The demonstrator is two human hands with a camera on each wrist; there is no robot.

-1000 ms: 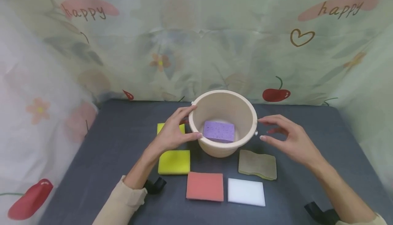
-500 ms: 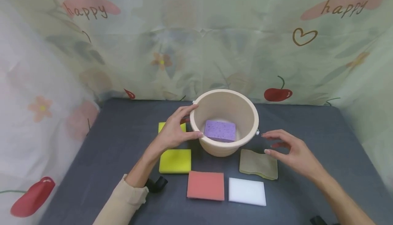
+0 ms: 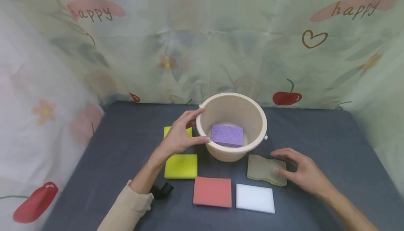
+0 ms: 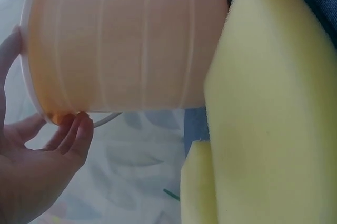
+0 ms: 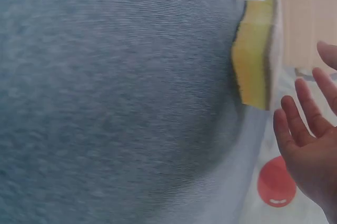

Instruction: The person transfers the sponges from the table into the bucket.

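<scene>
Left hand: the left hand (image 3: 179, 137) steadies the round beige plastic bucket (image 3: 232, 153), thumb against its near wall and fingers curved round the left of the rim; the left wrist view shows the fingertips (image 4: 73, 132) at the rim.
Right hand: the right hand (image 3: 300, 171) hovers low over the right end of the wavy olive-green scouring sponge (image 3: 263, 168), fingers spread and relaxed, nothing gripped; whether the fingertips touch it I cannot tell.
Bucket: stands mid-table on the dark grey cloth (image 3: 315, 133), with a purple speckled sponge (image 3: 227, 135) lying inside.
Near row: a yellow foam square (image 3: 181, 166) at left, a coral-red foam pad (image 3: 212, 191), a white foam pad (image 3: 255, 198) just near of the olive one.
Behind the left hand: another yellow sponge (image 3: 168, 130), partly hidden.
Step in hand: seemingly reaching for the olive sponge while the bucket is held.
Next move calls for: closing fingers on its long edges, lifting clear of the white pad, then carrying over the rim.
</scene>
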